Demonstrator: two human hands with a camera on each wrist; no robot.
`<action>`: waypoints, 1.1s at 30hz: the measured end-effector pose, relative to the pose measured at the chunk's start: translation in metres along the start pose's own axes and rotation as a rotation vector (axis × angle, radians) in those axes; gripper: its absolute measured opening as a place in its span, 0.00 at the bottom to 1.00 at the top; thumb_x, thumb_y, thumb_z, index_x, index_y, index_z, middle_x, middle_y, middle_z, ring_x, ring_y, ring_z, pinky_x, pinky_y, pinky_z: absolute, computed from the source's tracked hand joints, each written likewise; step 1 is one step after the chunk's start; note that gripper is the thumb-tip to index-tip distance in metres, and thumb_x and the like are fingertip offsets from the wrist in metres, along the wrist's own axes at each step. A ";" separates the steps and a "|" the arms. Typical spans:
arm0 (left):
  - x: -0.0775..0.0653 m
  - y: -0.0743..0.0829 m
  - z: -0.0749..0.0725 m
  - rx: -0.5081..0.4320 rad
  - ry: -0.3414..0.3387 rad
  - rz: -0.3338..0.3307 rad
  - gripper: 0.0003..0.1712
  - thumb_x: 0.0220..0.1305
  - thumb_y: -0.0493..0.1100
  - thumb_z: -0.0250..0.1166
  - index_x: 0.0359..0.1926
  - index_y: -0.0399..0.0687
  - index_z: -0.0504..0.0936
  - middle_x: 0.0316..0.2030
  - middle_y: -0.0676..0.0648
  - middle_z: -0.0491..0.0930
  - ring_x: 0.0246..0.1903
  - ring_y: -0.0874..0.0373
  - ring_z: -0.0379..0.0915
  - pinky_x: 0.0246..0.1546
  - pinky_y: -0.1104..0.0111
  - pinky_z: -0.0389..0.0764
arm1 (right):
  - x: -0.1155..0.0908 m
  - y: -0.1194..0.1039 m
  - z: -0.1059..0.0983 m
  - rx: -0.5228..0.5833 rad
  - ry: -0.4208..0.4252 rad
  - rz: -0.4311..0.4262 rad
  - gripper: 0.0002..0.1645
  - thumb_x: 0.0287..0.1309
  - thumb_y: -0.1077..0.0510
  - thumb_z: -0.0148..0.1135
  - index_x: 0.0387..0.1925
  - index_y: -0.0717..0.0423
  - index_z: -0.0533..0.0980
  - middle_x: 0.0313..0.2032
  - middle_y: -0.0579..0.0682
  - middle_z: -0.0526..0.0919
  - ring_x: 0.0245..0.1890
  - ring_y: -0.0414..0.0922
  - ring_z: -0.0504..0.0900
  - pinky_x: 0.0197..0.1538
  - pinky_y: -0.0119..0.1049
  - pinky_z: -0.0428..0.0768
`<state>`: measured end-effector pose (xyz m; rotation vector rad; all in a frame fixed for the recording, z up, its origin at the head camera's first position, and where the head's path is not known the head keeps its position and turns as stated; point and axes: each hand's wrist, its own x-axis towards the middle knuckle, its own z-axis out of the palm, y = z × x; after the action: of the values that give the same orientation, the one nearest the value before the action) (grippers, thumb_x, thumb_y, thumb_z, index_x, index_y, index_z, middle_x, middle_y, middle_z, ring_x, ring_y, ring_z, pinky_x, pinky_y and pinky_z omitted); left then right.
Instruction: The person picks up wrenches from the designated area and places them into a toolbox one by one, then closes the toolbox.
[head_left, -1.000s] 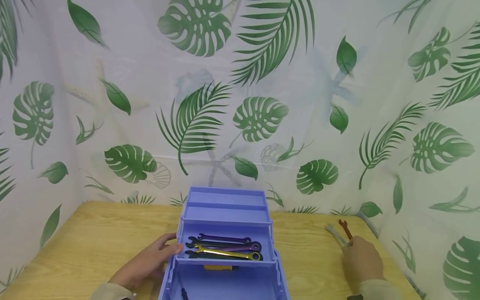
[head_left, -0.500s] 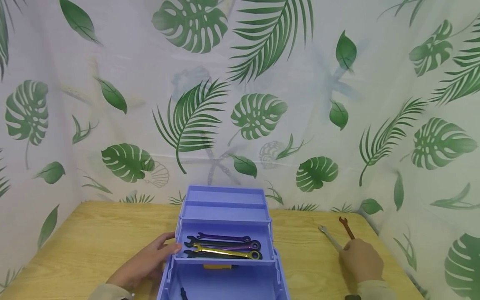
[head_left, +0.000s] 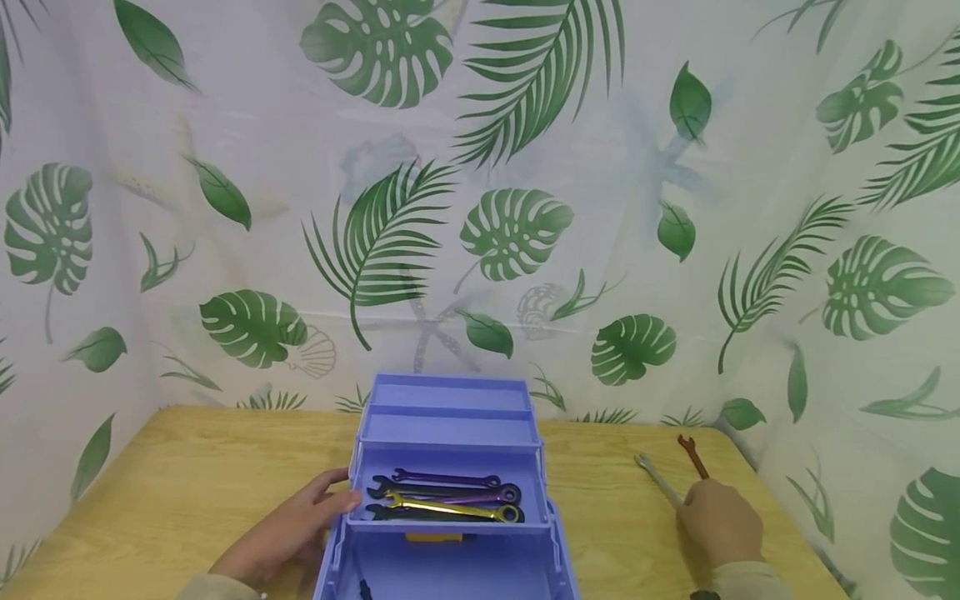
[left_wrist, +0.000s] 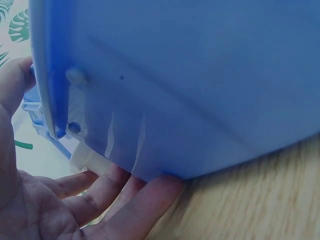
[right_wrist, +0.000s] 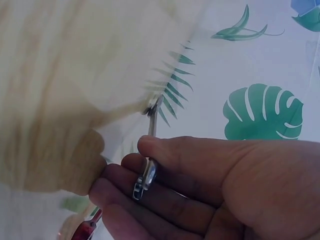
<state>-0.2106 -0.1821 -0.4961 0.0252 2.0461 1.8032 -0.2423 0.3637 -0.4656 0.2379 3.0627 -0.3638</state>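
The bottom edge of the head view cut off the front of the blue box [head_left: 457,565] and part of a thin dark tool [head_left: 365,590], so you couldn't tell what it was. The right hand [head_left: 723,521] hid one end of the brown wrench [head_left: 695,460] and some of the silver wrench [head_left: 660,480]. The gold wrench [head_left: 453,506] covered part of a black wrench [head_left: 378,512]. Most fingers of the left hand [head_left: 296,525] were hidden there too.
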 end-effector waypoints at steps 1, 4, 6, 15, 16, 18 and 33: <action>0.000 0.000 0.000 -0.004 -0.005 0.001 0.49 0.74 0.63 0.59 0.78 0.37 0.52 0.60 0.30 0.78 0.53 0.37 0.81 0.45 0.40 0.86 | 0.000 0.000 0.000 0.000 -0.002 0.002 0.13 0.64 0.57 0.61 0.27 0.58 0.84 0.26 0.55 0.83 0.24 0.49 0.77 0.26 0.49 0.78; 0.000 0.000 -0.001 -0.006 -0.010 -0.008 0.49 0.74 0.64 0.59 0.79 0.37 0.51 0.60 0.31 0.79 0.52 0.37 0.82 0.45 0.40 0.86 | 0.001 0.000 0.000 0.001 0.002 0.006 0.13 0.65 0.56 0.62 0.28 0.59 0.84 0.26 0.56 0.84 0.24 0.49 0.78 0.26 0.49 0.79; 0.000 0.000 -0.001 -0.007 -0.012 -0.012 0.49 0.74 0.64 0.58 0.79 0.38 0.51 0.60 0.31 0.79 0.52 0.37 0.82 0.45 0.41 0.86 | 0.002 0.001 0.002 0.001 0.006 0.008 0.12 0.64 0.56 0.62 0.29 0.59 0.84 0.27 0.56 0.84 0.24 0.49 0.78 0.26 0.49 0.78; 0.002 -0.002 -0.001 -0.004 -0.017 -0.009 0.49 0.74 0.64 0.58 0.79 0.38 0.51 0.59 0.31 0.79 0.51 0.38 0.82 0.44 0.42 0.87 | 0.003 0.002 0.003 0.004 0.000 0.013 0.12 0.64 0.57 0.63 0.28 0.58 0.84 0.26 0.55 0.83 0.24 0.49 0.77 0.25 0.47 0.77; 0.002 -0.003 -0.001 -0.008 -0.021 -0.006 0.49 0.74 0.64 0.58 0.79 0.38 0.51 0.59 0.31 0.79 0.51 0.38 0.83 0.44 0.42 0.87 | 0.002 0.002 0.002 0.005 0.000 0.012 0.12 0.64 0.57 0.63 0.28 0.59 0.84 0.26 0.55 0.83 0.24 0.49 0.77 0.25 0.47 0.77; 0.002 -0.003 -0.002 -0.021 -0.034 0.007 0.48 0.75 0.63 0.58 0.79 0.38 0.51 0.59 0.31 0.80 0.50 0.38 0.83 0.44 0.42 0.87 | 0.002 0.002 0.001 0.011 0.000 0.013 0.12 0.64 0.57 0.63 0.28 0.59 0.84 0.26 0.55 0.84 0.24 0.49 0.77 0.25 0.48 0.77; -0.001 -0.002 -0.002 -0.029 -0.051 0.026 0.48 0.75 0.62 0.58 0.79 0.37 0.50 0.59 0.30 0.79 0.50 0.38 0.83 0.43 0.43 0.87 | 0.003 -0.001 0.002 0.070 0.074 -0.092 0.11 0.64 0.63 0.60 0.30 0.67 0.84 0.29 0.61 0.87 0.27 0.53 0.83 0.34 0.56 0.83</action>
<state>-0.2101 -0.1845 -0.4971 0.0886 1.9928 1.8290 -0.2456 0.3629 -0.4672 0.1159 3.1447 -0.4788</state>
